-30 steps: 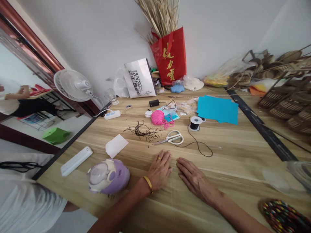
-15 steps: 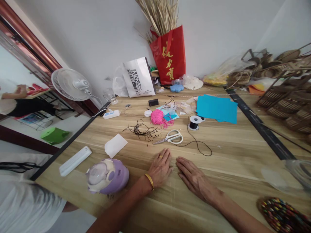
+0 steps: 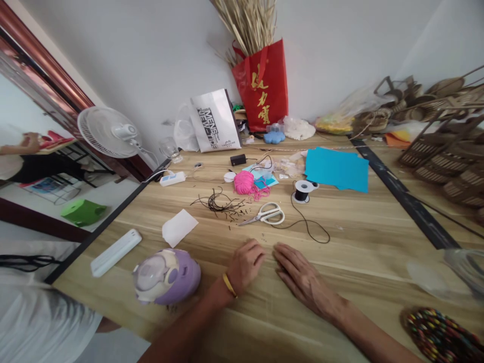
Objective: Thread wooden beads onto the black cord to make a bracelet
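My left hand point(image 3: 246, 263), with a gold bracelet at the wrist, rests on the wooden table point(image 3: 363, 282). Its fingers are curled under, and whatever may be inside them is hidden. My right hand point(image 3: 298, 269) lies flat beside it, palm down, fingers stretched out, holding nothing. Just beyond both hands are white-handled scissors point(image 3: 270, 214), pointing left. Left of the scissors lies a loose bundle of dark cord pieces point(image 3: 217, 202) with small clippings around it. A spool of black cord point(image 3: 301, 192) stands to the right, its loose end looping toward my right hand.
A purple-and-cream container point(image 3: 170, 276), white paper point(image 3: 179, 228) and a long white box point(image 3: 116, 252) lie to the left. Behind are pink yarn point(image 3: 244, 182) and blue sheets point(image 3: 336, 169). Colourful beads point(image 3: 438, 333) sit near right. A person's white sleeve point(image 3: 34, 312) shows at left.
My left hand has drawn back slightly toward me and its fingers have curled in from lying flat. A few small specks show where its fingertips were. My right hand stays in place.
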